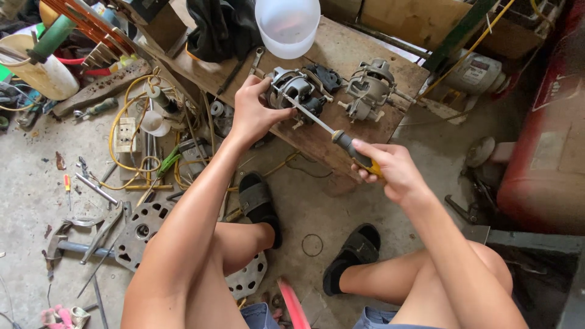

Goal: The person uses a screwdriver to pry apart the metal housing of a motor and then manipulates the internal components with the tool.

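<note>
My left hand (251, 109) grips the side of a small grey electric motor (295, 89) standing on a low wooden bench (341, 49). In my right hand (387, 167) is a screwdriver (329, 131) with a black and yellow handle. Its long metal shaft runs up and left, and the tip rests on the motor's top near my left thumb. A second, similar motor (368, 90) stands apart on the bench, to the right of the first.
A white plastic bowl (287, 24) and a dark cloth (219, 24) sit at the back of the bench. Loose tools, yellow cable, a wall socket (125, 134) and metal plates (143, 228) litter the concrete floor at left. A red tank (545, 140) stands at right.
</note>
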